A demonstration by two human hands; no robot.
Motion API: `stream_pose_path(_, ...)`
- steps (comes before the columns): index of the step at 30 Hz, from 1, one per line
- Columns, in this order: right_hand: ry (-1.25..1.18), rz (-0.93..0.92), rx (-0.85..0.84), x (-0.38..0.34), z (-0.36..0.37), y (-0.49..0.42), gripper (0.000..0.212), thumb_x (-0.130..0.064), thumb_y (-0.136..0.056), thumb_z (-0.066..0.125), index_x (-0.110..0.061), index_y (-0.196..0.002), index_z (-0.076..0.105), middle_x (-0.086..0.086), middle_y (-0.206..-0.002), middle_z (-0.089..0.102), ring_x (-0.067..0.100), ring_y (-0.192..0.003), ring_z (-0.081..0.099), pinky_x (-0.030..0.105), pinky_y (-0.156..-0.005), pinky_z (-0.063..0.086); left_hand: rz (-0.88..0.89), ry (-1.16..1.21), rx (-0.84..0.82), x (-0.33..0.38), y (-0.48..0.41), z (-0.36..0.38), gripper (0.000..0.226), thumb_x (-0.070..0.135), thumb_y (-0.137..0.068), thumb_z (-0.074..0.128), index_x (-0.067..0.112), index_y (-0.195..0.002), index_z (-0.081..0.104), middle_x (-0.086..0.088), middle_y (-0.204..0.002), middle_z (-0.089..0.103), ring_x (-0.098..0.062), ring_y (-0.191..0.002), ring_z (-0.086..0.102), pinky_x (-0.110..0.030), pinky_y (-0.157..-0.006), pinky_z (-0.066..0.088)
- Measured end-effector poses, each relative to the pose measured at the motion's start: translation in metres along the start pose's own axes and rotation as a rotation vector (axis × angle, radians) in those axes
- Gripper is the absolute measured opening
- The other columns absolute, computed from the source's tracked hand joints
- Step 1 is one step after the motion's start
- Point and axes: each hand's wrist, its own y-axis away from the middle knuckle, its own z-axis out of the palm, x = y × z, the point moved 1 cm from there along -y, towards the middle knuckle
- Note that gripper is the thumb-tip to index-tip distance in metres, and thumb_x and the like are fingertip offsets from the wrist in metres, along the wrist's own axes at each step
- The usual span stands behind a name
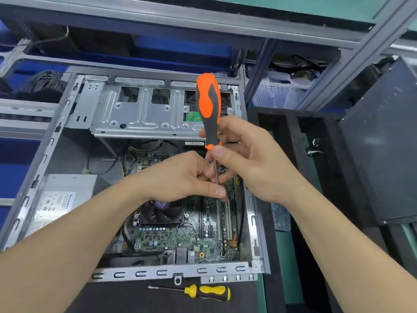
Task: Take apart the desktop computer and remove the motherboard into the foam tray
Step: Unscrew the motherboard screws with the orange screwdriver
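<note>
Yellow screwdriver [207, 293], flat on desk [126, 297], 6 o'clock. Open computer case [140, 273] just beyond; motherboard [180, 236] seated inside. Left hand [180, 177] pinching shaft of upright orange screwdriver [208, 109]; right hand [252, 159] gripping handle's lower end. Black foam tray [291, 132], 3 o'clock of case.

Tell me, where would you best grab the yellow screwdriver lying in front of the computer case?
By its thick yellow-and-black handle, from above. The yellow screwdriver lies flat before the case, thin shaft pointing left, handle at the right end with room either side to close round it. The left hand and right hand are both on the orange screwdriver.
</note>
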Motion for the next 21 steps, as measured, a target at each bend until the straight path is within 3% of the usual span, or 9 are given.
stream_pose_path(3,-0.013,0.007,0.002,-0.001,0.000,0.002,0.025,-0.008,-0.101,0.060,-0.008,-0.126,0.059,0.023,-0.103,0.062,0.031,-0.076,0.075,0.037,-0.059,0.063,0.021,-0.055,0.016,-0.001,0.000,0.001,0.031,0.053,-0.087,0.073,0.049,-0.057,0.064,-0.012,-0.056,0.036,-0.040,-0.060,0.053,-0.052,-0.069,0.051)
stream_pose_path(5,-0.019,0.009,0.001,-0.001,0.000,0.003,0.026,-0.009,-0.101,0.060,-0.007,-0.127,0.059,0.023,-0.101,0.062,0.030,-0.075,0.075,0.036,-0.059,0.062,0.014,-0.086,0.008,-0.002,0.000,0.001,0.034,0.052,-0.086,0.074,0.048,-0.054,0.062,-0.004,-0.056,0.032,-0.041,-0.060,0.049,-0.059,-0.073,0.052)
stream_pose_path(7,-0.017,0.010,0.003,-0.002,0.000,0.003,0.026,-0.008,-0.101,0.059,-0.006,-0.127,0.058,0.023,-0.101,0.061,0.030,-0.075,0.076,0.036,-0.059,0.062,-0.003,-0.074,-0.014,-0.002,0.001,0.002,0.036,0.052,-0.086,0.075,0.047,-0.053,0.061,-0.007,-0.058,0.032,-0.049,-0.069,0.059,-0.067,-0.082,0.052)
stream_pose_path(13,0.003,0.001,0.014,-0.003,0.000,0.005,0.027,-0.009,-0.101,0.059,-0.008,-0.128,0.058,0.023,-0.105,0.061,0.032,-0.077,0.076,0.046,-0.060,0.064,-0.028,-0.083,-0.017,-0.002,0.000,0.002,0.041,0.052,-0.084,0.076,0.039,-0.051,0.056,-0.015,-0.059,0.031,-0.051,-0.068,0.055,-0.067,-0.083,0.052)
stream_pose_path(16,-0.008,-0.019,-0.021,-0.001,-0.002,0.008,0.027,-0.009,-0.102,0.058,-0.005,-0.129,0.057,0.023,-0.105,0.060,0.034,-0.081,0.076,0.056,-0.063,0.064,-0.032,-0.092,-0.028,0.000,0.000,0.004,0.047,0.056,-0.079,0.077,0.032,-0.050,0.049,-0.028,-0.064,0.044,-0.054,-0.080,0.062,-0.066,-0.085,0.050)
stream_pose_path(18,-0.041,-0.037,-0.086,-0.001,-0.005,0.012,0.025,-0.008,-0.104,0.056,-0.002,-0.128,0.055,0.019,-0.105,0.062,0.035,-0.084,0.076,0.057,-0.067,0.064,-0.020,-0.063,-0.068,0.003,0.001,0.006,0.039,0.051,-0.077,0.078,0.035,-0.054,0.053,-0.036,-0.075,0.053,-0.057,-0.091,0.063,-0.066,-0.089,0.050)
stream_pose_path(21,-0.128,-0.061,-0.222,-0.006,-0.010,0.020,0.025,-0.009,-0.106,0.055,-0.003,-0.130,0.056,0.010,-0.104,0.067,0.037,-0.088,0.074,0.056,-0.071,0.063,-0.016,-0.048,-0.150,0.006,0.003,0.010,0.031,0.046,-0.078,0.078,0.023,-0.067,0.059,-0.034,-0.089,0.065,-0.047,-0.092,0.066,-0.064,-0.088,0.050)
